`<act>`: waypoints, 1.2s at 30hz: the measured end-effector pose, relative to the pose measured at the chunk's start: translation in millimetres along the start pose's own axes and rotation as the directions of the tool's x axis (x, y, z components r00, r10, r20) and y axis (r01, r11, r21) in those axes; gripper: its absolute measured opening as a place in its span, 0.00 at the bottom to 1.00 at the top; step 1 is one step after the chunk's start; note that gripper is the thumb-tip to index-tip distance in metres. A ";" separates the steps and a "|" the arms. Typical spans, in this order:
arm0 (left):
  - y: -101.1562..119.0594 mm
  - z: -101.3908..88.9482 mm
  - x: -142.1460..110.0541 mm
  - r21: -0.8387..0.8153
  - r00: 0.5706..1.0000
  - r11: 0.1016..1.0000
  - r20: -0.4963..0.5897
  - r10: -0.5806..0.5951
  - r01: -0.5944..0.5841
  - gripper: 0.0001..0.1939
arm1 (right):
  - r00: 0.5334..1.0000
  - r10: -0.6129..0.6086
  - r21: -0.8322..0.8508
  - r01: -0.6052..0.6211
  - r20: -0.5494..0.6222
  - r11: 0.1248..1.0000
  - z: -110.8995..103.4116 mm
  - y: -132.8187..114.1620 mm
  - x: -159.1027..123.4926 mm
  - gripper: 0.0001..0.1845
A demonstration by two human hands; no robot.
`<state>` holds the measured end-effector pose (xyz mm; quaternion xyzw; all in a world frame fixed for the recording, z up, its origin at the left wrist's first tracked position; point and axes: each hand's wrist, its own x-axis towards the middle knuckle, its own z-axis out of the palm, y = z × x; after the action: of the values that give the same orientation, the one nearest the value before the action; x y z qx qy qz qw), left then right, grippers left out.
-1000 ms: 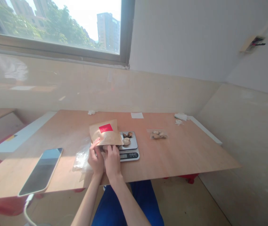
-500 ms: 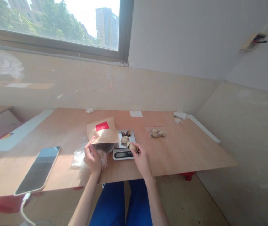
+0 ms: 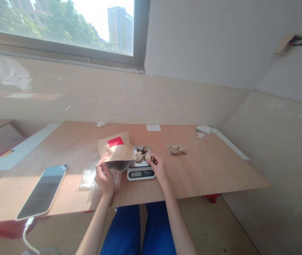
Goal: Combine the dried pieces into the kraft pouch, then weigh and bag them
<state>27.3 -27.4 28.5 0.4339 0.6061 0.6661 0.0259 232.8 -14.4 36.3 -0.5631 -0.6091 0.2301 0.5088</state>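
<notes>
My left hand grips the open mouth of a brown paper pouch with a red label, holding it upright on the wooden table. A small digital kitchen scale stands just right of the pouch, with a few pale and brown nut pieces on its platform. Over the scale's right side, my right hand pinches nut pieces at its fingertips. Both forearms reach in from the bottom of the view.
A clear bag with nuts lies right of the scale. Crumpled clear plastic sits under my left hand. A phone on a cable lies at the left. Paper scraps and white tissue sit by the far wall.
My right hand left the pouch mouth, moved right to the scale and now holds nut pieces above its platform. The left hand stays on the pouch.
</notes>
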 end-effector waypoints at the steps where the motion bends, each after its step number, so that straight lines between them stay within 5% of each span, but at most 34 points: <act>1: -0.7 -0.1 -0.2 -0.003 1.000 1.000 0.005 0.000 0.000 0.15 | 1.000 0.002 0.008 -0.002 -0.018 1.000 0.0 1.9 -1.0 0.22; 8: -4.2 0.1 -0.5 0.002 1.000 1.000 0.023 0.004 -0.004 0.15 | 0.998 -0.050 0.023 0.050 -0.029 0.998 8.3 1.8 -0.3 0.21; 17: -2.5 0.3 -1.0 0.025 1.000 1.000 0.022 0.000 0.000 0.16 | 0.920 0.158 0.002 -0.169 -0.360 0.986 -26.8 42.6 -22.9 0.22; 36: -2.2 -0.6 -1.4 0.034 0.998 0.998 0.050 0.046 -0.048 0.17 | 0.931 0.163 -0.052 -0.190 -0.327 0.980 -32.9 40.0 -35.0 0.16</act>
<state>26.8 -28.0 26.0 0.4649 0.6064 0.6449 0.0176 274.5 -45.9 1.9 -0.6661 -0.4740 0.1549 0.5547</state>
